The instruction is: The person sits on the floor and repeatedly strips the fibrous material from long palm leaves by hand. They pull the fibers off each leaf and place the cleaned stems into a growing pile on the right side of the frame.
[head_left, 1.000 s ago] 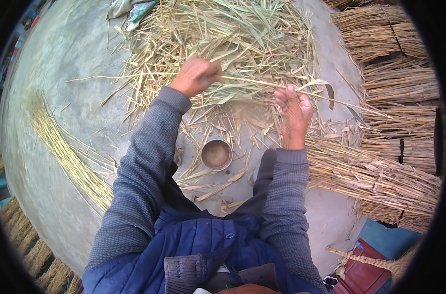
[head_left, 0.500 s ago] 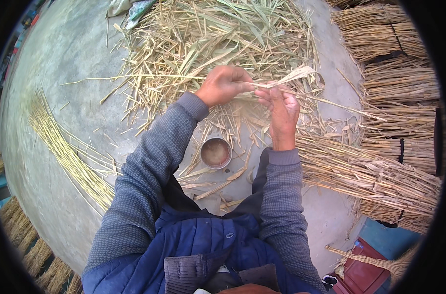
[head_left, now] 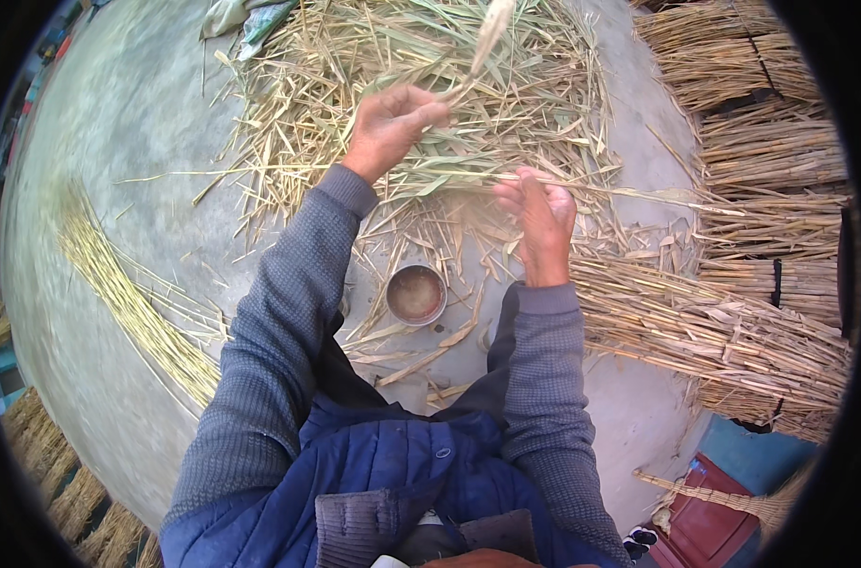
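Note:
My right hand is closed on a long, thin reed stalk, which reaches out past it on both sides. Up and to the left, my left hand pinches a dry leaf, blurred by motion and pointing away from me. The leaf looks separate from the stalk. Beneath both hands spreads a large heap of stripped leaves, pale yellow and green. Between my legs and the heap stands a small round metal bowl; I cannot make out its contents.
A bundle of unstripped stalks lies at my right, beside tied bundles stacked along the right edge. On the left, a sheaf of thin cleaned stalks rests on the concrete floor. A dark red box is at lower right.
My left hand has moved up and left, away from the right hand, carrying the leaf that was beside the stalk. The right hand has stayed nearly still, holding the stalk.

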Available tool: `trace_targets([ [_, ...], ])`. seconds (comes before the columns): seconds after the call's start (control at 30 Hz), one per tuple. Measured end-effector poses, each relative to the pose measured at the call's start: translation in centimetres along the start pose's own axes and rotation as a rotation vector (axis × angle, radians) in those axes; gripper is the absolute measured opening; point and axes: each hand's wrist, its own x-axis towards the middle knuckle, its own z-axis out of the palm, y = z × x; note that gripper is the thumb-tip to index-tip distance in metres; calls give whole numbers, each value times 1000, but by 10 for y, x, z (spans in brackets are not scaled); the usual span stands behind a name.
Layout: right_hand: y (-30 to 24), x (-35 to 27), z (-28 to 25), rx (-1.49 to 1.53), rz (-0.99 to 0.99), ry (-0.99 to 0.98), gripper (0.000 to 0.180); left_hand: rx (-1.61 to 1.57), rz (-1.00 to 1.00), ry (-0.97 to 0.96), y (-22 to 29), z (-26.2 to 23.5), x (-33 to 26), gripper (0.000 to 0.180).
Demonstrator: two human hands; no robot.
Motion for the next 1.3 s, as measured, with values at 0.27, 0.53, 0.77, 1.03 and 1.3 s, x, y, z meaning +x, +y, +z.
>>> trace_targets([
  [0.27, 1, 5, -1, 23, -35, 19, 29, 1266, 292, 172, -6, -62, 9, 40],
  [0.53, 3, 9, 12, 107, -68, -30, 34, 659, 559, -247, -3, 17, -15, 20],
  [0.77, -13, 19, -7, 256, -166, 31, 24, 616, 322, -282, 15, -16, -9, 19],
  [1.03, -18, 16, -10, 191, -209, -158, 18, 680, 147, -256, 17, -75, -6, 24],
  [1.3, -5, 6, 15, 135, -208, -102, 23, 547, 400, -230, 13, 2, -16, 21],
])
